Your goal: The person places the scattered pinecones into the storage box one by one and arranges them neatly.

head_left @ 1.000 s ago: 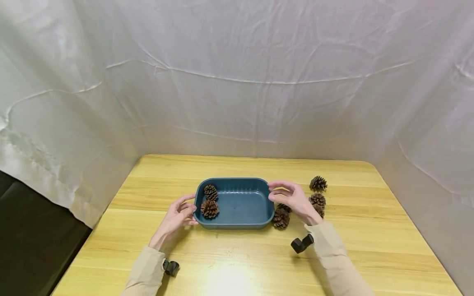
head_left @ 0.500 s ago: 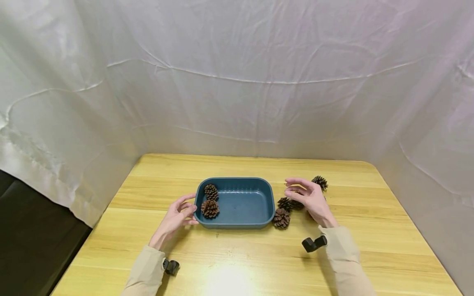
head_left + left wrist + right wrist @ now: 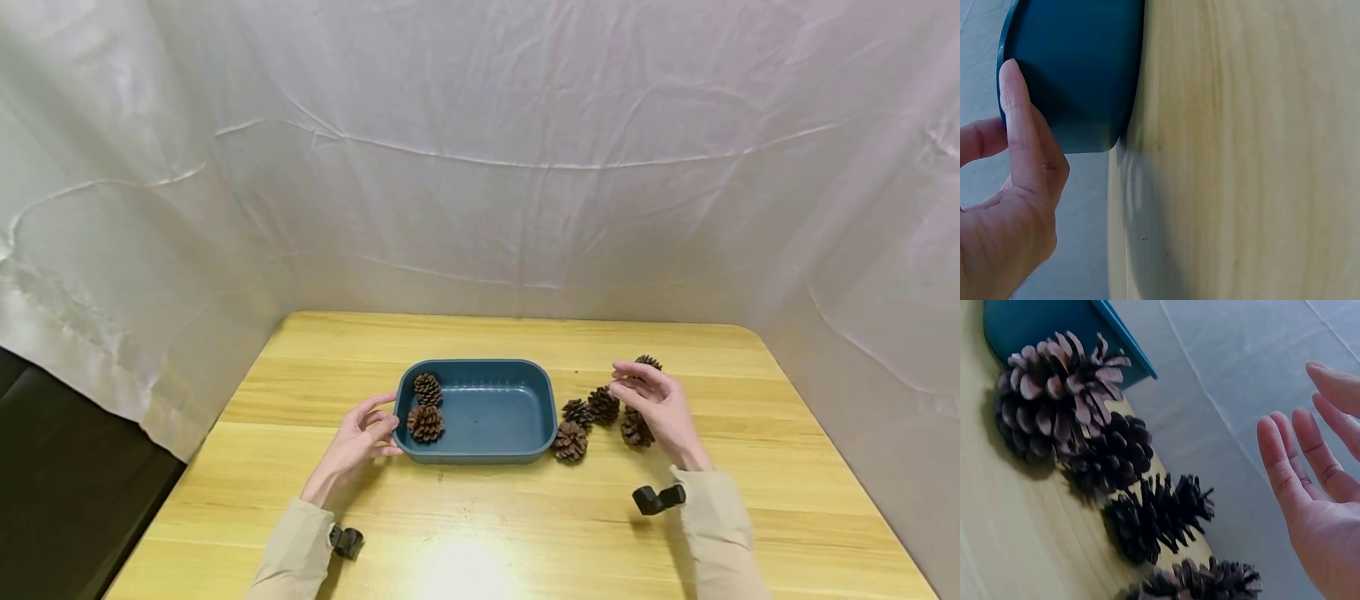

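Note:
In the head view, a dark blue plastic box [image 3: 487, 457] stands on the wooden table. Two pine cones, an upper one [image 3: 427, 389] and a lower one [image 3: 425, 423], lie at its left end. My left hand [image 3: 356, 443] rests against the outside of that end, its relaxed fingertips [image 3: 1013, 72] at the wall near the rim. To the right of the box, several pine cones [image 3: 570, 442] lie on the table in a loose cluster. Over the cluster's right side hovers my right hand [image 3: 666, 417], holding nothing, fingers loosely bent; it partly hides the far pine cone [image 3: 649, 362].
The wooden table [image 3: 480, 517] has rounded far corners, with a pale cloth curtain [image 3: 517, 208] behind it and at both sides. A black surface [image 3: 67, 475] shows at the lower left. Each sleeve carries a small black wrist mount [image 3: 658, 500].
My right hand has moved right, away from the box's right end and across the pine cones. Some cones on the right have shifted left towards the box. My left hand has stayed put.

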`<action>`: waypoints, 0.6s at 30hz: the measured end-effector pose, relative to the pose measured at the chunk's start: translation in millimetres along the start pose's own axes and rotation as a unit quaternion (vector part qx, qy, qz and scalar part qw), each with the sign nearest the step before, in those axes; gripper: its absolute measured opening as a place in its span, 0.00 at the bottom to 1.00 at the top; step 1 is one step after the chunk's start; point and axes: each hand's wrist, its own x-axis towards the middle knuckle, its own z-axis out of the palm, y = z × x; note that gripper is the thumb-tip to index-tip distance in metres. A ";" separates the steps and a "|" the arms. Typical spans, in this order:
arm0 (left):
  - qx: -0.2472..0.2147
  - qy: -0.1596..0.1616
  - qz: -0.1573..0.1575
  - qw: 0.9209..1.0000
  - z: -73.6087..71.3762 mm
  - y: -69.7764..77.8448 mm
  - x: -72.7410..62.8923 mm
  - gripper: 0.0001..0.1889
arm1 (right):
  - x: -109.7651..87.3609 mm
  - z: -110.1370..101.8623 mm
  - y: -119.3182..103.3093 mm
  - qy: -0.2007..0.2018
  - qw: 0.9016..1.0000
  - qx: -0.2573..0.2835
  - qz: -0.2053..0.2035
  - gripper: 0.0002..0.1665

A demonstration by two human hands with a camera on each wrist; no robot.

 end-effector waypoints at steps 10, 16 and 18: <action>-0.001 0.001 0.000 1.000 0.2 0.5 -0.3 0.30 | -8.4 -13.7 1.5 0.048 0.999 -0.005 0.007 0.24; 0.001 -0.003 0.003 1.000 0.1 1.1 -0.6 0.30 | -16.6 -23.0 4.7 0.069 0.997 -0.022 0.022 0.25; 0.000 -0.004 0.003 1.000 0.0 1.3 -0.6 0.30 | -18.6 -25.5 6.2 0.078 0.996 -0.018 0.025 0.25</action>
